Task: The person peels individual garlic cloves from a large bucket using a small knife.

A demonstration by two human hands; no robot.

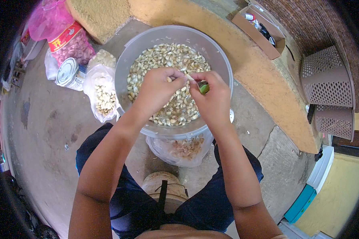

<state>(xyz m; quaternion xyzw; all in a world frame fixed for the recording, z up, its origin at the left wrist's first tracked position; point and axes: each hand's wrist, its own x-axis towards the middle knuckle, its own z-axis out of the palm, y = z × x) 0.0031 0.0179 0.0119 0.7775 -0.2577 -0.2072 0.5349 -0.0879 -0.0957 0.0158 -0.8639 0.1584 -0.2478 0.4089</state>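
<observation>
Left hand: pinches a pale garlic clove point(189, 77) at the fingertips, the hand point(157, 85) held over the tub.
Right hand: meets the same clove at its fingertips, with a green object point(204, 89) gripped in the curled fingers of this hand point(213, 95).
Clove: above the tub's open mouth, inside the line of the rim.
Tub: wide, round and grey point(173, 32), with many loose cloves point(167, 55) inside; its far wall stands beyond both hands.
Near rim: passes beneath the forearms; a bag of papery skins point(179, 153) sits just below it.
Left edge: a white bag of cloves point(103, 93) lies close against the tub, a can point(71, 73) farther out.
Right edge: floor point(251, 107) runs between the tub and the yellow ledge point(275, 95).
</observation>
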